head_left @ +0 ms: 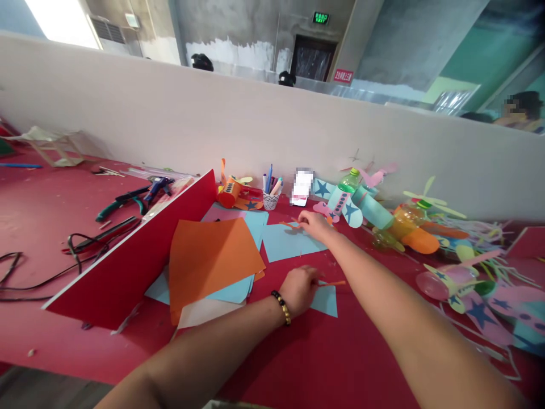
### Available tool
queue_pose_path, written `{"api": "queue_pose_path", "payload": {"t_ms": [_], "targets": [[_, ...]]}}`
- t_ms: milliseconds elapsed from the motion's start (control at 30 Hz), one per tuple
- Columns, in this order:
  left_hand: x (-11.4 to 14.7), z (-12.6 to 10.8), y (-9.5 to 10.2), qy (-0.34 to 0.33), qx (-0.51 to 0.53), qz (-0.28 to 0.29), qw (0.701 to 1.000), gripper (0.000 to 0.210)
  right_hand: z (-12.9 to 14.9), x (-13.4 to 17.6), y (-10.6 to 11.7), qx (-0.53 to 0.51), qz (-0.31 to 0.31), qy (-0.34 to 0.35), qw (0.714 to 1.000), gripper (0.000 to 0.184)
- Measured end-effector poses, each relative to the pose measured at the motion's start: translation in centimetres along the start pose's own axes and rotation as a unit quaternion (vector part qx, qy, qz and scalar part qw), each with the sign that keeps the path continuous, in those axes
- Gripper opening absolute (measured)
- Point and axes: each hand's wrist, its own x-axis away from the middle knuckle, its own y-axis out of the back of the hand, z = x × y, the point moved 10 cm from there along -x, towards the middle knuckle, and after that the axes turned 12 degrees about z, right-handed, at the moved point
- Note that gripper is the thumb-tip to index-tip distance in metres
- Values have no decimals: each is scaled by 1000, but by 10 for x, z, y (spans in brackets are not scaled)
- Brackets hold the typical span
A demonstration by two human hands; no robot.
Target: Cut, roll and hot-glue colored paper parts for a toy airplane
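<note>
My left hand (300,288), with a beaded bracelet at the wrist, is closed around the end of a thin orange strip (334,283). It is just above a small light-blue paper piece (327,301) on the red table. Farther forward, my right hand (315,225) reaches over a larger light-blue paper sheet (286,245). Its fingers are pinched together at a small orange paper piece (290,225), whose shape is hard to make out. To the left of my hands lie large orange sheets (215,258) on top of blue and white ones.
A pen cup (271,200) and a phone (302,187) stand at the back. Bottle-and-paper airplane models (411,224) crowd the right. A red divider board (140,255) stands left, with pliers (121,207) and a black cable (74,250) beyond it.
</note>
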Motion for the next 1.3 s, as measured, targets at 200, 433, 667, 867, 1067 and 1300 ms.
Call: {"api": "queue_pose_path", "payload": {"t_ms": [200,433,667,867,1067,1300], "targets": [[-6,68,35,117,388,-141,903,34,-11,32,28,-248,-67,-15,966,28],[-8,68,33,88,629,-128,762,37,-8,108,-8,-465,-75,-36,882,25],[1,51,16,124,573,-75,807,38,-17,133,-43,-573,-115,-52,810,22],[3,45,16,126,508,-54,851,37,-17,135,-42,-572,-111,-51,811,20],[4,48,15,142,487,-55,860,35,-15,137,-46,-576,-90,-63,810,20],[4,47,12,160,478,-24,863,34,-14,137,-49,-563,-65,-73,821,21]]}}
